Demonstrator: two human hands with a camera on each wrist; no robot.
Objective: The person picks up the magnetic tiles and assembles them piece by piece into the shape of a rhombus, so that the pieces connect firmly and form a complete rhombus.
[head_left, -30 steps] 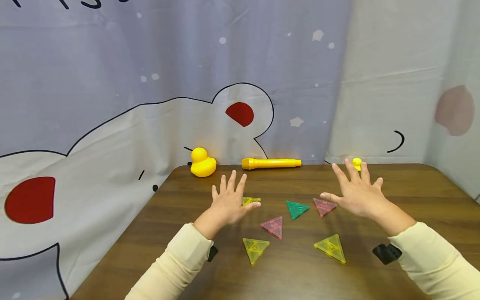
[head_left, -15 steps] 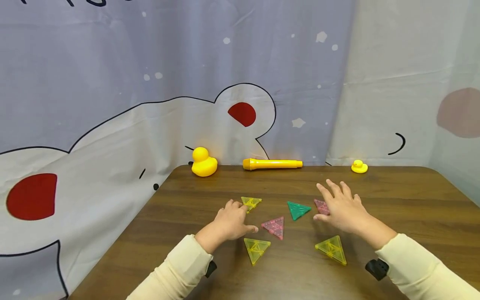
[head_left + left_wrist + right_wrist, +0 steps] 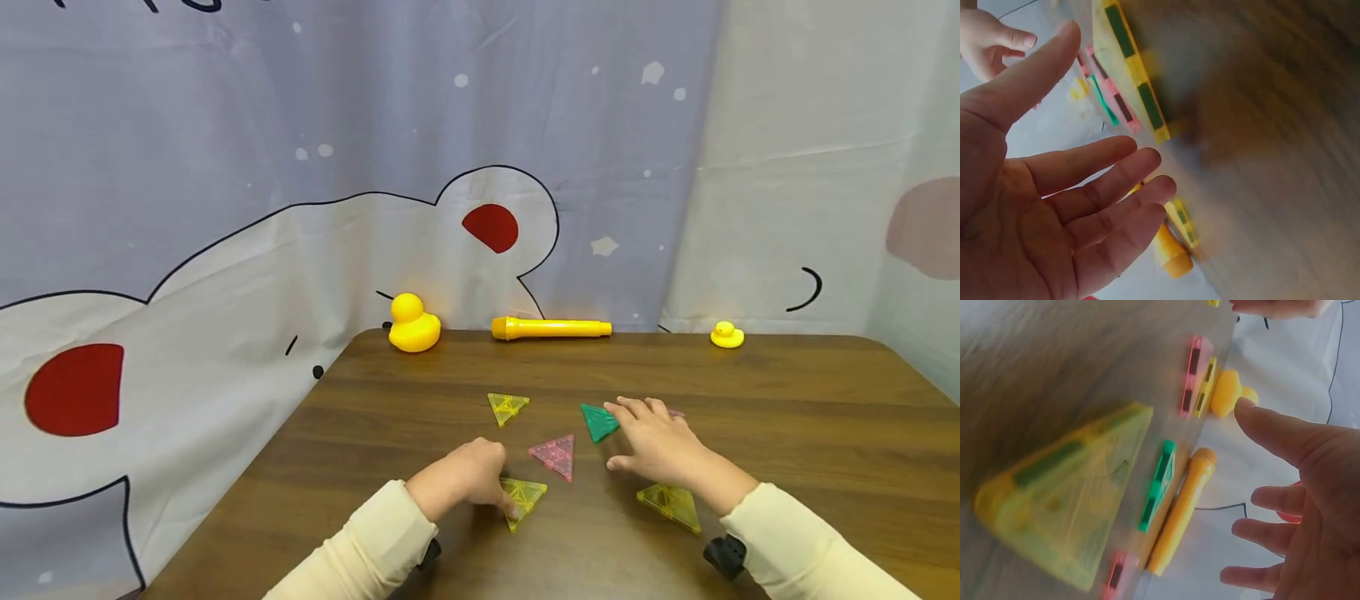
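My left hand point(image 3: 468, 475) is at the near-left yellow triangular magnetic tile point(image 3: 525, 493), its thumb overlapping that tile in the head view. In the left wrist view, the fingers are relaxed and spread from the thumb, with the yellow tile point(image 3: 1138, 81) beyond the fingertips. My right hand point(image 3: 660, 442) hovers palm down, fingers loosely extended, its fingertips at the edge of the green triangle point(image 3: 597, 422). It mostly hides a pink triangle point(image 3: 677, 413) and partly covers the near-right yellow triangle point(image 3: 671, 504). Another pink triangle point(image 3: 557, 456) lies between the hands.
A further yellow triangle point(image 3: 507, 407) lies beyond my left hand. Along the back edge of the wooden table point(image 3: 810, 400) stand a large yellow duck point(image 3: 414, 325), a yellow toy microphone point(image 3: 551, 328) and a small duck point(image 3: 727, 335). A printed curtain point(image 3: 337, 267) hangs behind.
Both hands have come down and nearer; the left from the far yellow tile to the near-left one, the right inward toward the green tile. The tiles lie as before.
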